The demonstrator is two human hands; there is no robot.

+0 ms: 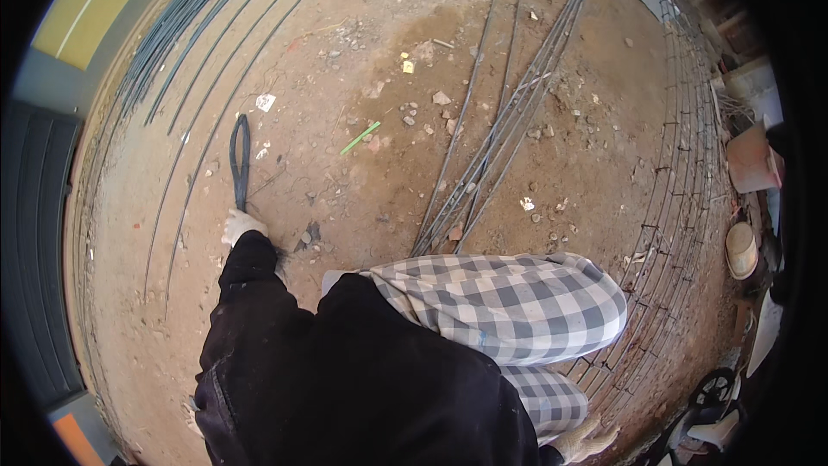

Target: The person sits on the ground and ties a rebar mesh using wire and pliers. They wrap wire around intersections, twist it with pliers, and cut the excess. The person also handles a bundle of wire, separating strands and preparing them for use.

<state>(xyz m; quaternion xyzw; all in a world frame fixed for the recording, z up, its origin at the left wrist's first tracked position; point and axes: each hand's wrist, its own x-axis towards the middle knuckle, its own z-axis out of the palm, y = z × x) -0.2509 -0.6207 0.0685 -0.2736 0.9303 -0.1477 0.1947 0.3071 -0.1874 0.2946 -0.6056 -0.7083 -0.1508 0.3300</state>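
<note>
Clearly, your left hand (pixel 243 226) is nearer, its fingers closed round the near end of the wire loop (pixel 241 183), which stretches lengthwise ahead of them, while your right hand (pixel 585 443) sits well apart, its grip unclear.

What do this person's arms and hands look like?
The left sleeve is long and black, with visible stitching; little of the black right sleeve shows. The left hand and right hand seem to wear light-coloured gloves, the right one knit-looking.
</note>
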